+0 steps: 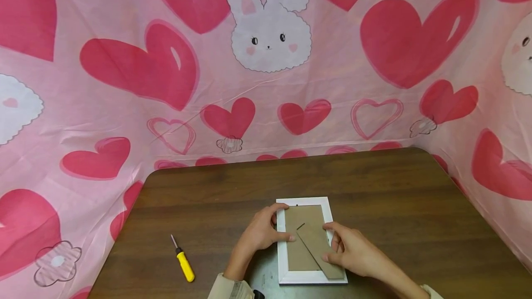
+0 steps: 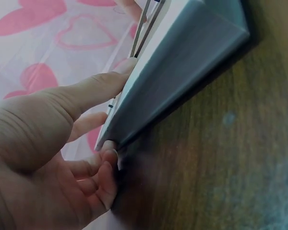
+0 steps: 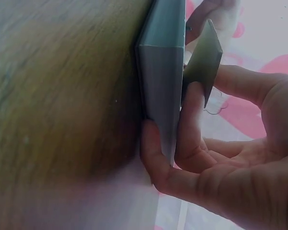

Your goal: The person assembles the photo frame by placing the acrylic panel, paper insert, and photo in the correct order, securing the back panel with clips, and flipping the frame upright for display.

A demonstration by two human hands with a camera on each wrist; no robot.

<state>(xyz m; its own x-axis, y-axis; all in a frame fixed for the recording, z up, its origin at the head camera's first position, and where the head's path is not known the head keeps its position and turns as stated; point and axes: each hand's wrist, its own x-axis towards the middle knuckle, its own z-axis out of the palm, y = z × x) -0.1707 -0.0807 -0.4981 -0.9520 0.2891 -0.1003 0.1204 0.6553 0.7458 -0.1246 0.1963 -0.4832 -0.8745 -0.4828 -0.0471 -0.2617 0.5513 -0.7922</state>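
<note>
A white picture frame (image 1: 282, 262) lies face down on the table, its brown backing board (image 1: 307, 216) upward. A flat brown stand leg (image 1: 332, 271) slants across the board toward the frame's lower right corner. My left hand (image 1: 261, 230) grips the frame's left side, thumb over the back and fingers along the outer edge. With thumb and a finger, my right hand (image 1: 353, 250) pinches the stand leg, seen tilted up from the frame in the right wrist view. Other right fingers (image 3: 153, 148) touch the frame's side.
A screwdriver (image 1: 184, 266) with a yellow handle lies left of the frame on the dark wooden table (image 1: 224, 188). Behind and beside the table hangs a pink cloth (image 1: 266, 86) printed with hearts and rabbits.
</note>
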